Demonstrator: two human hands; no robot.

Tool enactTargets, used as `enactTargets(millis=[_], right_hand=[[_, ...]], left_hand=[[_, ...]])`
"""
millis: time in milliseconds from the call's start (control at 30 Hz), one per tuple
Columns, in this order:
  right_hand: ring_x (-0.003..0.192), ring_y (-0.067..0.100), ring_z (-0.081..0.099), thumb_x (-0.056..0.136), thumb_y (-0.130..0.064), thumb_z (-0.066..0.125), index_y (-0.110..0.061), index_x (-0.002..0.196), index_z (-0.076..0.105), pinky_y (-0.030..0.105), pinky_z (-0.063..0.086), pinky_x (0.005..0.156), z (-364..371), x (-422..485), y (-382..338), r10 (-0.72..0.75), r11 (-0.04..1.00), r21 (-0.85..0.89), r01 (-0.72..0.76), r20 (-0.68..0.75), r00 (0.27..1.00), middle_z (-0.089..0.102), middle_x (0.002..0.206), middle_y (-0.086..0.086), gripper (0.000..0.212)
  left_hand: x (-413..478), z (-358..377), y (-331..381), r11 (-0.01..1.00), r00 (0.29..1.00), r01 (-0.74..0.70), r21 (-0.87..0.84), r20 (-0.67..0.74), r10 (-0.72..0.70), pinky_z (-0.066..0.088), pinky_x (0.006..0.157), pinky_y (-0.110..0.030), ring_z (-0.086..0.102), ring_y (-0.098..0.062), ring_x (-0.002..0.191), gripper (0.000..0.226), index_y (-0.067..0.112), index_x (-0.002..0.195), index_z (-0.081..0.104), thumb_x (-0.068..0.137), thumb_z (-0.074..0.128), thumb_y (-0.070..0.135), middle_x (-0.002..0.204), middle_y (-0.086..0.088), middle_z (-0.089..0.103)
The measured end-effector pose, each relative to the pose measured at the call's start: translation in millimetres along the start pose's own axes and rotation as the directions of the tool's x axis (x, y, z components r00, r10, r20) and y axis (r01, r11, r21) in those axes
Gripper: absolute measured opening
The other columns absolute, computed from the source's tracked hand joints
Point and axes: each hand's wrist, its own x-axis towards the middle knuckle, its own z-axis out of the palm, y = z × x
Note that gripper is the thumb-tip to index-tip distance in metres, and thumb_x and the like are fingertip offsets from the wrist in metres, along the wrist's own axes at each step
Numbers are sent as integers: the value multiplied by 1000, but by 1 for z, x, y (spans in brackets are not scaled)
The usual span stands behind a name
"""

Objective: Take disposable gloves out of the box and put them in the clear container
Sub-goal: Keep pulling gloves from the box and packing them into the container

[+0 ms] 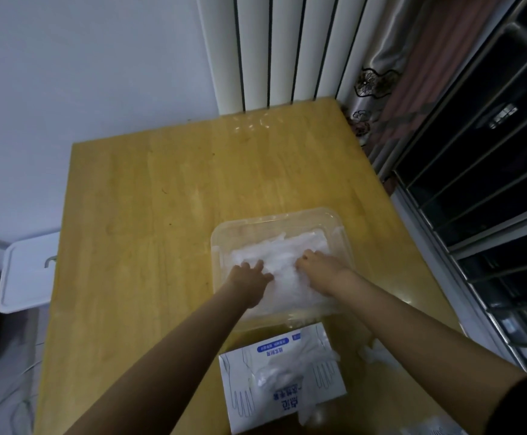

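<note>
Low in the frame's centre, thin whitish plastic gloves (290, 255) are pressed into the clear square plastic container (274, 218) by the flat left hand (249, 277) and the right hand (320, 266), its grip indiscernible, likely for compaction.

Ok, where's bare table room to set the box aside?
Bare: the far table up to the radiator, and the left strip beside the clear container. Crowded: the near edge, with glove box and loose gloves.

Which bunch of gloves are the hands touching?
The bunch inside the clear container, under left hand and right hand; other gloves lie on the glove box.
</note>
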Motion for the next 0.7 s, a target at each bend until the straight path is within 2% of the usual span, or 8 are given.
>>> enactTargets(millis=[100, 233, 333, 400, 467, 533, 633, 700], right_hand=[[123, 24, 45, 97, -16, 48, -15, 140, 40, 34, 40, 100, -13, -22, -5, -23, 986, 157, 49, -166, 986, 42, 140, 7, 43], [103, 10, 52, 99, -32, 45, -16, 123, 51, 22, 42, 83, -14, -74, -30, -36, 910, 321, 264, -571, 820, 55, 117, -1, 30], [76, 1, 47, 93, -52, 39, -20, 103, 53, 20, 42, 63, 8, -107, -41, -106, 863, 334, 380, -614, 782, 57, 92, -7, 36], [86, 0, 48, 87, -63, 38, -24, 111, 52, 19, 39, 69, 27, -115, -44, -166, 887, 299, 352, -505, 847, 57, 102, -10, 48], [107, 5, 49, 86, -62, 47, -26, 122, 51, 23, 38, 81, 46, -118, -44, -184, 932, 220, 289, -399, 898, 55, 119, -10, 51], [112, 14, 52, 91, -44, 54, -20, 117, 59, 23, 35, 82, 58, -117, -44, -207, 935, 181, 306, -423, 882, 60, 118, -4, 35], [103, 19, 58, 93, -26, 56, -15, 103, 69, 21, 33, 76, 63, -119, -44, -168, 926, 226, 304, -474, 865, 67, 105, 1, 19], [111, 17, 55, 92, -30, 58, -19, 118, 63, 23, 38, 84, 63, -122, -45, -159, 934, 230, 274, -418, 894, 63, 117, -1, 29]], left_hand=[[-12, -9, 3, 1000, 966, 27, -15, -256, -30, 31, 106, -41, 43, -29, 127, 46, 18, 142, 36, 97, 46, 22, 142, -10, 40], [-43, -17, 16, 977, 777, -122, -174, -629, -15, 41, 88, -36, 57, -25, 102, 40, 14, 125, 52, 86, 53, 4, 116, -6, 58], [-70, -10, 30, 948, 611, -248, -197, -791, -4, 45, 58, -32, 58, -23, 67, 38, 10, 96, 62, 63, 67, -8, 83, -6, 60], [-86, -2, 41, 921, 591, -320, -220, -807, 13, 37, 48, -26, 55, -21, 59, 31, 9, 91, 61, 65, 66, -6, 78, -6, 57], [-101, 15, 51, 901, 600, -373, -221, -799, 52, 30, 47, -22, 54, -18, 57, 18, 12, 92, 58, 75, 59, 6, 81, -4, 57], [-110, 34, 60, 904, 643, -369, -216, -762, 80, 30, 51, -20, 57, -16, 64, 16, 16, 97, 56, 83, 51, 21, 87, 0, 57], [-115, 61, 69, 956, 865, -165, -242, -501, 23, 35, 86, -27, 49, -20, 112, 47, 21, 131, 43, 93, 45, 47, 124, 1, 51], [-115, 76, 71, 957, 927, -78, -280, -374, -33, 27, 102, -31, 37, -18, 129, 65, 23, 143, 30, 90, 45, 57, 141, 4, 40]])
